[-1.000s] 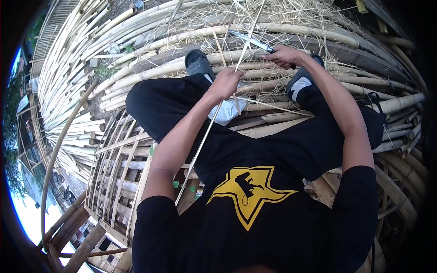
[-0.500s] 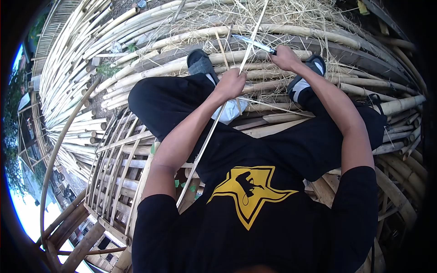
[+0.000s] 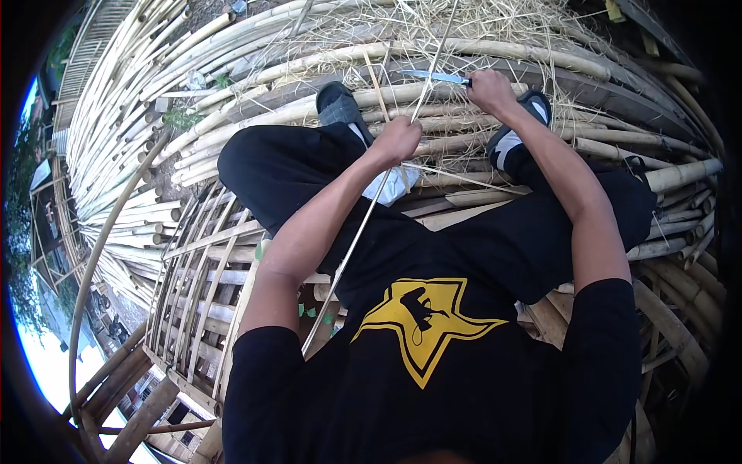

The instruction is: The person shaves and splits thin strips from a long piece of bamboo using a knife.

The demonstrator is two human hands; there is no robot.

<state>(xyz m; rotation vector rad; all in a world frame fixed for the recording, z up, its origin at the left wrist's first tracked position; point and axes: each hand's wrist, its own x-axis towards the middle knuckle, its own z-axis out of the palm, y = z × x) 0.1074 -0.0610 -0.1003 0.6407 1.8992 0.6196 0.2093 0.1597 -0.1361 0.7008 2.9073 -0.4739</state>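
Note:
My left hand (image 3: 396, 141) is closed round a long, thin bamboo strip (image 3: 356, 234), which slants from beside my torso up past the top of the view. My right hand (image 3: 490, 91) grips the dark handle of a knife (image 3: 437, 76). Its blade points left and crosses the strip above my left hand; whether the two touch I cannot tell. A white plastic bag (image 3: 392, 185) lies just below my left hand, between my legs.
Bamboo poles (image 3: 533, 52) run across beyond my sandalled feet, with straw shavings (image 3: 495, 23) over them. A slatted bamboo frame (image 3: 202, 298) stands at the left, near a curved pole (image 3: 94, 255). More poles are stacked at the upper left.
The knife has turned from a slant to nearly level, and my right hand has shifted slightly. My left hand has moved a little right, still holding the strip, whose face now looks narrower.

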